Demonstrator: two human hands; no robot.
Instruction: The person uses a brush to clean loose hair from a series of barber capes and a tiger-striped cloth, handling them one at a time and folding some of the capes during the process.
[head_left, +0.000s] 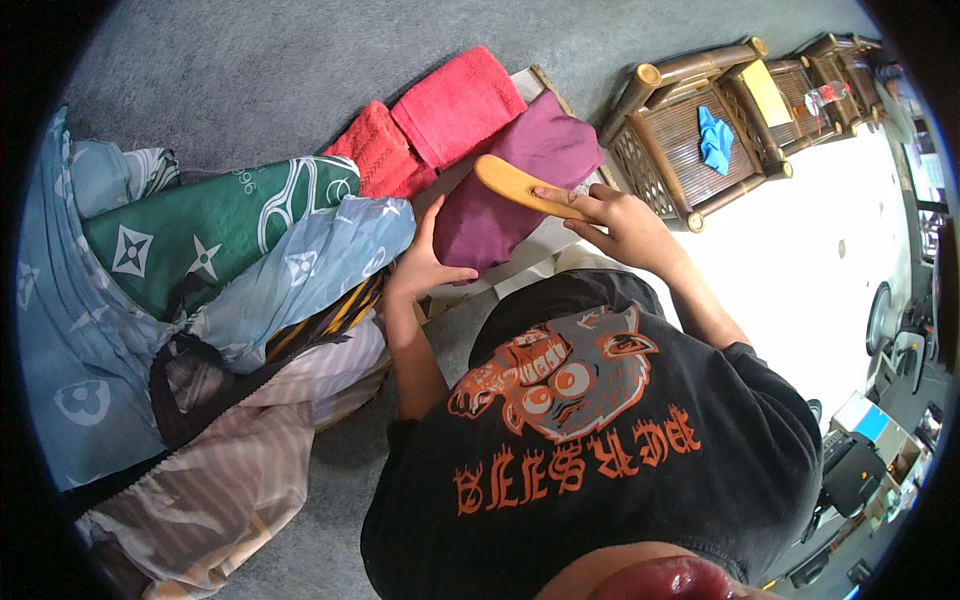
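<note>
My right hand (626, 229) grips a curved, light wooden tool (504, 180), shaped like a brush back. The tool lies over a purple cloth (536, 146), and its underside is hidden. At the near left edge of that cloth rests my left hand (421, 262), its thumb and fingers spread apart. The purple cloth is slightly rumpled and lies on a pale board or box (536, 251). Beyond it are a folded pink-red towel (459, 105) and a redder towel (382, 146).
Patterned fabrics are heaped at left: a green cloth (172, 240), a light blue cloth (300, 274) and a sheer striped cloth (225, 487). Bamboo furniture (679, 142) stands at upper right, bearing a blue cloth (715, 140), a yellow sheet (766, 91) and a plastic bottle (825, 96). Grey carpet (225, 60) surrounds them.
</note>
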